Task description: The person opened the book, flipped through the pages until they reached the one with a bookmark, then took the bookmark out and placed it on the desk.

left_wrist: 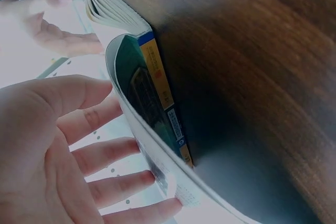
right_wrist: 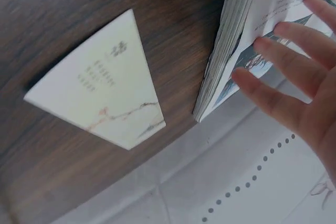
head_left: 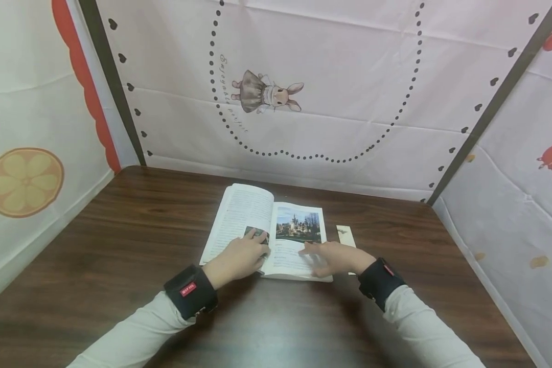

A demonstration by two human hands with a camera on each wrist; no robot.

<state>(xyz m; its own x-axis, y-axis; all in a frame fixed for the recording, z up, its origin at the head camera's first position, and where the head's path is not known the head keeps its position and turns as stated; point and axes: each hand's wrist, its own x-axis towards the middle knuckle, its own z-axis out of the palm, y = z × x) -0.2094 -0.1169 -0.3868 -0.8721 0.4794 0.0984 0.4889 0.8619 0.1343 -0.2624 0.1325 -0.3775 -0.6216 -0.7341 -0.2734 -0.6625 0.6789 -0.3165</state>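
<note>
An open book point(head_left: 248, 202) lies on the dark wooden table, its right page showing a castle photo point(head_left: 299, 222) above text. My left hand point(head_left: 240, 256) rests on the lower part of the left page beside the spine, over a small picture. In the left wrist view, its fingers point(left_wrist: 113, 156) are spread and fairly straight against the page, whose lower edge curves up from the blue and orange cover point(left_wrist: 157, 66). Fingers spread, my right hand point(head_left: 336, 255) is over the lower right page, slightly blurred. A pale bookmark point(right_wrist: 107, 87) with a printed branch lies right of the book.
The table point(head_left: 119, 245) extends on both sides of the book and toward me. Printed cloth walls point(head_left: 349, 92) enclose it at the back, left and right. Black bands point(head_left: 190, 291) circle both wrists over white sleeves.
</note>
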